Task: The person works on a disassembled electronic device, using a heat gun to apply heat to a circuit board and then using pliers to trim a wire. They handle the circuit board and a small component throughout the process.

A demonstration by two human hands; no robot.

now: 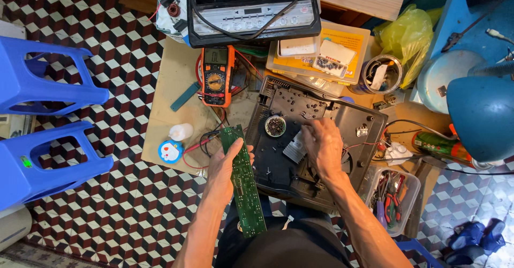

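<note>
Item, far left: two blue plastic stools (48, 78), on the patterned tile floor, well apart from the work.

Item: small white bottle (181, 132) and round blue-and-white tin (171, 152), on the plywood board (171, 75), just beside the probe leads.

Item: orange multimeter (216, 75), lying flat at the back of the board, red leads trailing toward the left hand.

Item: left hand (227, 163), closed around the upper part of a long green circuit board (243, 185), fingers on its edges; the strip slants down toward the lap. Judgement: an edge grip is the sound one here, keeping fingers off solder joints.

Item: open black appliance base (316, 134), underside parts exposed, with a small round dish of screws (275, 125) inside.

Item: right hand (321, 145), fingers curled down on the finned aluminium heatsink (295, 146) inside the base; whether it grips or merely presses cannot be told. Judgement: lift straight, minding the thin wires just beside.

Item, right: clear tub of pliers (393, 193); blue lamp shade (482, 118).
</note>
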